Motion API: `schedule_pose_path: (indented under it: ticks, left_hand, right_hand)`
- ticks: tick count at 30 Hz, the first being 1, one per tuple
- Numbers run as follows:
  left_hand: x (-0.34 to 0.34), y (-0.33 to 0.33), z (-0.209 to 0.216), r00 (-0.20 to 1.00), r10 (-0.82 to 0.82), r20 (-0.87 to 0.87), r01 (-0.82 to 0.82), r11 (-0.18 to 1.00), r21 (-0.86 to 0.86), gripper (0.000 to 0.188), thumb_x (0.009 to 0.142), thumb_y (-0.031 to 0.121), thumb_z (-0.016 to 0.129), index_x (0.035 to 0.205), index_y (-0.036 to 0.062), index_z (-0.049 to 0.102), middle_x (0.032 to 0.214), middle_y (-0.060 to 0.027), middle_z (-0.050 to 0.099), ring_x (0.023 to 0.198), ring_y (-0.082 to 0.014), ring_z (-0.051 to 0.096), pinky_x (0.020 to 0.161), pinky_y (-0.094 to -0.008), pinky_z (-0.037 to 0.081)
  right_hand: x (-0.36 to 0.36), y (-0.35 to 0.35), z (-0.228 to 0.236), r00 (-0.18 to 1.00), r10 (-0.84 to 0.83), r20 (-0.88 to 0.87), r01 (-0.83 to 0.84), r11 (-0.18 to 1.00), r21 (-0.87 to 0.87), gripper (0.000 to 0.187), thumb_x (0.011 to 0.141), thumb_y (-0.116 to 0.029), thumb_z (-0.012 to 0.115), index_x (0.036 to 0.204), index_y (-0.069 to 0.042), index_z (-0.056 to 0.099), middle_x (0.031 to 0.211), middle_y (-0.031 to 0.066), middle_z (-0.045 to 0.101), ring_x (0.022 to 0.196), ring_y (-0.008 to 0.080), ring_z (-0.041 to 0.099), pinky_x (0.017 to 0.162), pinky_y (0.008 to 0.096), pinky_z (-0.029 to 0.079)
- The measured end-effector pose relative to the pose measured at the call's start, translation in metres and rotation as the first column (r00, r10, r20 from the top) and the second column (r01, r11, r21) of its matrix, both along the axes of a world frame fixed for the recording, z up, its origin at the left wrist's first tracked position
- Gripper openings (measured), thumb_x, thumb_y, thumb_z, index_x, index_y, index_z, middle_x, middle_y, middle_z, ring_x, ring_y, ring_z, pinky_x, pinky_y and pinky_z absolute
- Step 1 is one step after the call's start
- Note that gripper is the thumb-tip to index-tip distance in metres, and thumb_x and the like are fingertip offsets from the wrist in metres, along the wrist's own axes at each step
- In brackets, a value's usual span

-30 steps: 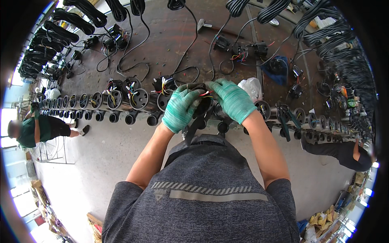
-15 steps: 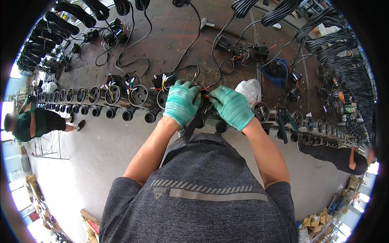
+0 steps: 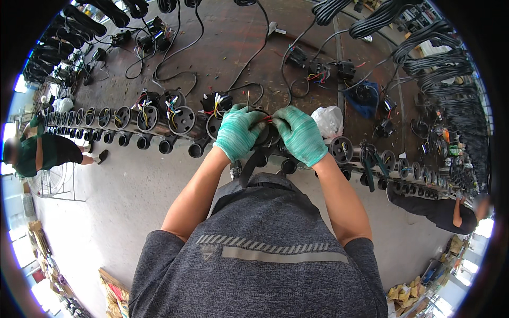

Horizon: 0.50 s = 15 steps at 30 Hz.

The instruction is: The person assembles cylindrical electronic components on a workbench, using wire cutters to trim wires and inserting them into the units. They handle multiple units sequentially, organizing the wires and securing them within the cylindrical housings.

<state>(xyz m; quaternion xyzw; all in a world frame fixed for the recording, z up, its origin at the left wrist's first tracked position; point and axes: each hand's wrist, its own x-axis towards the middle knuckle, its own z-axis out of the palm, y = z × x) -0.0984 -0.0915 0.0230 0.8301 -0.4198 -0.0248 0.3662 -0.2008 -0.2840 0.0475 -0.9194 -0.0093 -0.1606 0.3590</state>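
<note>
Both hands wear green knitted gloves and meet over a round black motor housing [image 3: 263, 139] at the bench's near edge. My left hand [image 3: 238, 132] is closed, thumb and fingers pinching thin red wires [image 3: 268, 119]. From the other side my right hand [image 3: 301, 133] pinches the same wires, its fingertips close to the left's. The wire ends between the fingertips are too small to make out. Just left of my hands lies a black connector block [image 3: 216, 100] with white, yellow and red wires. A black cable [image 3: 290, 87] runs down to my right hand.
Round housings [image 3: 183, 121] line the near edge on both sides. Green-handled pliers [image 3: 374, 161] hang over housings at right. A clear plastic bag [image 3: 327, 121], blue bag [image 3: 362, 99] and hammer [image 3: 275, 29] lie on the bench [image 3: 228, 47]. Coiled cables [image 3: 379, 18] hang around. One person stands at each side.
My hands have drawn slightly closer together, and the red wires now show between the fingertips. The view has shifted slightly.
</note>
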Motion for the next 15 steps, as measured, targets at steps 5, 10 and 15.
schedule_pose_path:
  ticks: [5, 10, 15]
  left_hand:
    - [0.002, 0.004, -0.002, 0.985, 0.063, -0.162, -0.075, 0.995, -0.066, 0.024, 0.097, 0.007, 0.069, 0.12, 0.0001, 0.076, 0.106, -0.0184, 0.075, 0.101, -0.04, 0.069, 0.094, -0.0461, 0.055]
    - [0.001, 0.005, -0.003, 0.932, 0.078, -0.353, -0.131, 0.983, -0.13, 0.024, 0.098, 0.009, 0.071, 0.119, 0.0006, 0.076, 0.107, -0.0219, 0.073, 0.099, -0.0423, 0.068, 0.088, -0.0463, 0.055]
    - [0.001, 0.006, -0.007, 0.916, 0.025, -0.4, -0.11, 0.975, -0.192, 0.025, 0.099, 0.01, 0.072, 0.121, -0.0006, 0.075, 0.109, -0.0237, 0.074, 0.099, -0.0421, 0.071, 0.087, -0.0452, 0.057]
  right_hand:
    - [-0.007, 0.0, -0.006, 0.998, -0.055, 0.017, 0.055, 0.998, -0.027, 0.015, 0.093, -0.014, 0.078, 0.104, -0.005, 0.075, 0.106, 0.0152, 0.074, 0.091, 0.0369, 0.073, 0.08, 0.0461, 0.06]
    - [-0.011, 0.006, 0.009, 0.995, -0.014, 0.102, 0.029, 0.989, -0.144, 0.016, 0.09, -0.012, 0.08, 0.104, -0.005, 0.076, 0.109, 0.0112, 0.073, 0.091, 0.0351, 0.071, 0.082, 0.0445, 0.061]
    - [-0.012, 0.002, -0.009, 0.989, -0.011, 0.147, 0.033, 0.988, -0.148, 0.017, 0.091, -0.012, 0.079, 0.107, -0.005, 0.076, 0.109, 0.0126, 0.074, 0.093, 0.0358, 0.072, 0.084, 0.044, 0.06]
